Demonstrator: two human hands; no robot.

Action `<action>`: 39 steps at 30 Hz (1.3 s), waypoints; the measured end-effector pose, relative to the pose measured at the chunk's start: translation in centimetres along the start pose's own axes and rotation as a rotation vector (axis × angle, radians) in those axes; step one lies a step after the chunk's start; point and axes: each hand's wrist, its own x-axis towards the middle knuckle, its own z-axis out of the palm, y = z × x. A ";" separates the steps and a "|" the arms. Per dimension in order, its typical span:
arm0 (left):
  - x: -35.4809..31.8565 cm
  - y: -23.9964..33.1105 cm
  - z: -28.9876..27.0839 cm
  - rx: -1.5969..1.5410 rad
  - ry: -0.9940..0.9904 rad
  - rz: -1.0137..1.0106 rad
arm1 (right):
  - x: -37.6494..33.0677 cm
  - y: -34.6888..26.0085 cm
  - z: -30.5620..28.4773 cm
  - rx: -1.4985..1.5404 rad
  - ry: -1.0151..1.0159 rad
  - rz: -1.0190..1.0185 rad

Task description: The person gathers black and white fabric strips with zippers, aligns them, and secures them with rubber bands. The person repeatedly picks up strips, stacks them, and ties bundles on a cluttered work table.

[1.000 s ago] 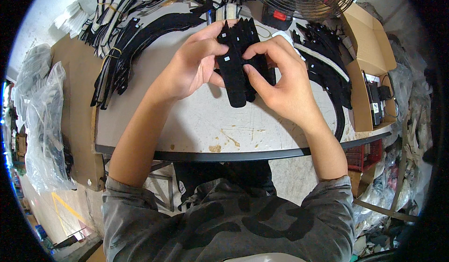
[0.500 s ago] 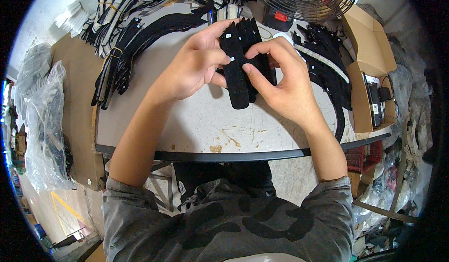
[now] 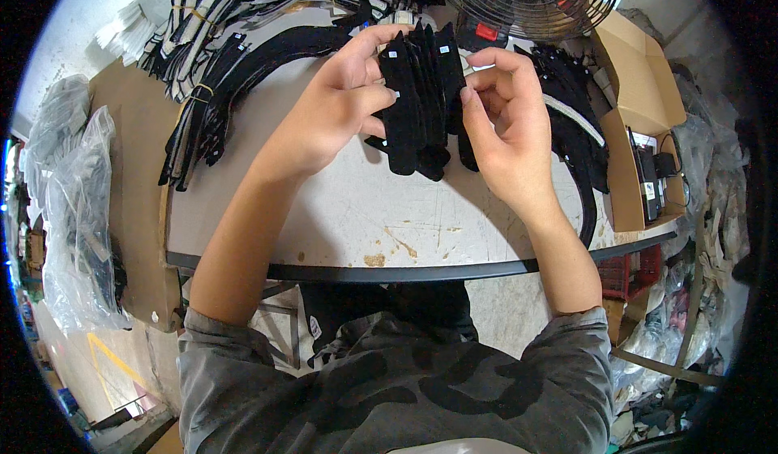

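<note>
A fanned bundle of black fabric strips [image 3: 417,113] with small white tags is held up over the table. My left hand [image 3: 348,101] is closed round its left side, thumb across the front and fingers partly behind. At the opposite side, my right hand [image 3: 510,117] has its fingers curled, with the thumb tip against the edge of the rightmost strip [image 3: 450,89]. The end of another black strip [image 3: 467,152] hangs below the right thumb. Part of the right hand's grip is hidden behind the strips.
Banded black-and-white strips [image 3: 203,16] and curved black strips [image 3: 267,57] lie at the back left. More black strips [image 3: 567,113] are on the right, beside an open cardboard box [image 3: 628,170]. A wire fan guard [image 3: 527,0] stands at the back. Plastic bags [image 3: 77,211] hang at far left.
My right hand has shifted right, away from the middle of the bundle. The strips have fanned wider, and one tagged strip has come to the right side. My left hand has barely moved.
</note>
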 end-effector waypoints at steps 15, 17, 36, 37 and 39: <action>-0.1 0.4 0.1 0.036 -0.032 0.014 | 0.1 -0.1 -0.2 -0.005 -0.049 0.001; -0.1 0.4 0.1 0.031 -0.041 0.012 | 0.1 -0.3 -0.2 0.011 -0.043 0.028; -0.1 0.5 0.2 0.000 -0.078 0.006 | 0.2 -0.3 0.2 0.025 0.025 -0.028; -0.1 0.5 0.3 0.002 -0.076 0.008 | 0.1 -0.4 0.1 0.023 0.003 -0.012; -0.2 0.2 0.5 0.004 -0.033 0.006 | 0.0 -0.7 -0.1 0.019 -0.044 0.019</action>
